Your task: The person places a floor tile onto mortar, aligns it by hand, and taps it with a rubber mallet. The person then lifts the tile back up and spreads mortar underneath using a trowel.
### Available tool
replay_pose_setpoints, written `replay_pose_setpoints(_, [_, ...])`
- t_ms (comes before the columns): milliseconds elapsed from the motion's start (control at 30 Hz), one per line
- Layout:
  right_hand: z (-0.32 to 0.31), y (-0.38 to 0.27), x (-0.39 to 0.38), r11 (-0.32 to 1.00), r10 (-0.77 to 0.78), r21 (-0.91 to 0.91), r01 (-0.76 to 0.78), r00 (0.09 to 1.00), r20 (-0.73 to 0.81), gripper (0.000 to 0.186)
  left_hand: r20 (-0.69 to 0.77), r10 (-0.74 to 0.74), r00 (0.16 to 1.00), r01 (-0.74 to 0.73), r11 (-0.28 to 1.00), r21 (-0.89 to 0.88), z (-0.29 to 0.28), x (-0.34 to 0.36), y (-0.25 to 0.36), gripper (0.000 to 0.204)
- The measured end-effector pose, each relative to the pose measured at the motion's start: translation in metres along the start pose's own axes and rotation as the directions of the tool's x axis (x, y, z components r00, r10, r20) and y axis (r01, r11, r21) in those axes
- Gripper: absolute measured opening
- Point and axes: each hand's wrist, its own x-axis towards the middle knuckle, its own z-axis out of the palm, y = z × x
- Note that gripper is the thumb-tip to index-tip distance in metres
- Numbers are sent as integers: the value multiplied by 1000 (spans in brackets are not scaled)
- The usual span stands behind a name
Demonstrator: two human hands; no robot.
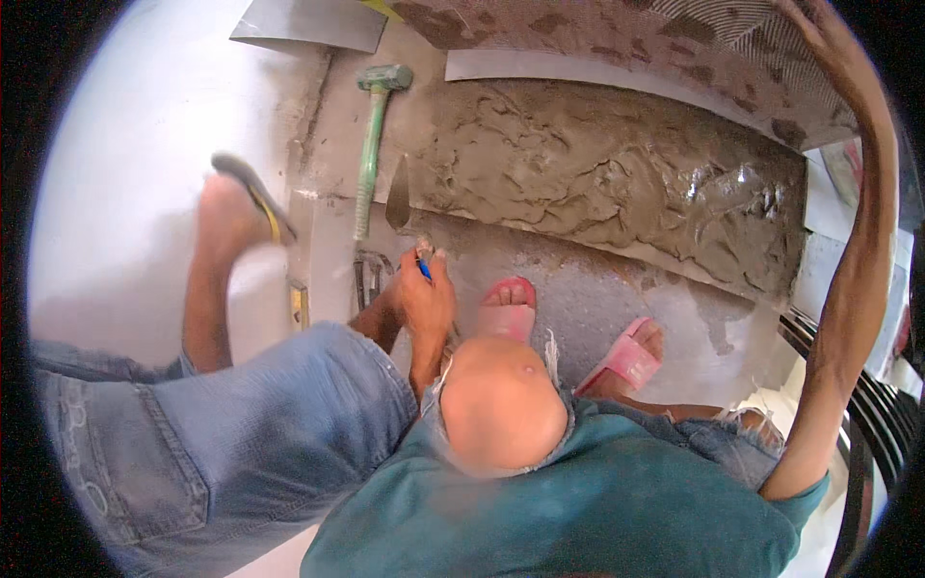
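My left hand [427, 289] is closed round the blue handle of a trowel [399, 193], whose blade points away from me beside a bed of wet grey mortar [617, 173]. My right arm reaches up along the right side; my right hand [814, 29] grips the edge of a large slab [636, 34] with combed, patchy mortar on its face, raised over the far side of the bed. A green-handled sledgehammer [368, 154] lies left of the trowel, above some metal tools [371, 275] partly hidden by my hand.
A co-worker's jeans leg [222, 424] and flip-flop foot [231, 207] fill the left, over white flooring. My pink sandals [626, 361] are on the rough floor below the bed. Loose pale sheets [308, 24] lie at the top left; dark curved strips [867, 385] are at the right.
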Motion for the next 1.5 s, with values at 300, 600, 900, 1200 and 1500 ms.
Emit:
replay_pose_setpoints(300, [20,63,3,957,-217,-242,163,951,-218,28,285,-146,947,148,989,14,-25,35,6,47])
replay_pose_setpoints(600, [20,65,-3,932,-240,-324,163,946,-216,38,208,-97,973,77,992,103,-30,41,10,47])
replay_pose_setpoints(900, [23,69,0,946,-216,-289,143,947,-238,42,292,-106,951,89,994,68,-16,29,27,48])
replay_pose_setpoints(1200, [7,15,-9,975,-162,-190,118,958,-235,25,246,32,969,-47,997,55,-21,27,14,46])
replay_pose_setpoints(1500, [10,23,-6,984,-104,-160,80,983,-150,33,714,-306,630,670,679,-300,-59,60,-5,30])
